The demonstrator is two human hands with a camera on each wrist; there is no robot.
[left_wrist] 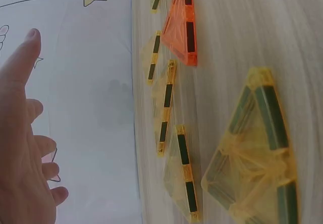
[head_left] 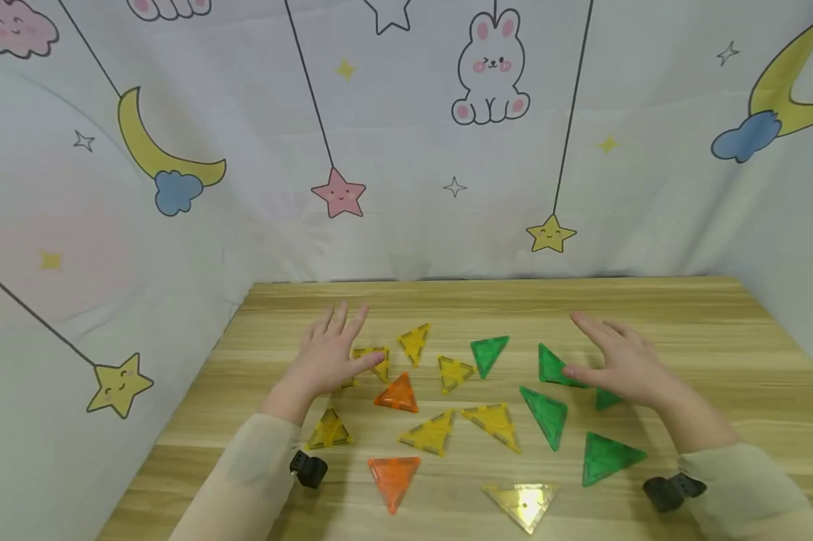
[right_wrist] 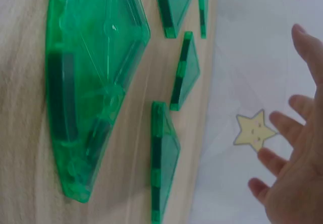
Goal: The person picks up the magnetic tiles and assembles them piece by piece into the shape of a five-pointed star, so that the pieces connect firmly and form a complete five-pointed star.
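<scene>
Both hands hover over a wooden table among flat translucent triangular magnetic tiles. My left hand (head_left: 325,357), fingers spread, is above yellow tiles at the left and holds nothing; part of a yellow tile (head_left: 379,362) shows by its thumb. My right hand (head_left: 626,368) is held with fingers extended over green tiles, its thumb overlapping a green tile (head_left: 554,368) in the head view. Another green tile (head_left: 606,398) is partly hidden beneath that hand. The left wrist view shows a yellow tile (left_wrist: 257,158) up close; a large green tile (right_wrist: 96,72) fills much of the right wrist view.
Orange tiles (head_left: 394,479) lie left of centre, one nearer the front. A pale yellow tile (head_left: 524,503) lies near the front with light glaring on it. More green tiles (head_left: 605,458) lie at right. A printed curtain (head_left: 406,225) stands behind the wooden table (head_left: 447,297).
</scene>
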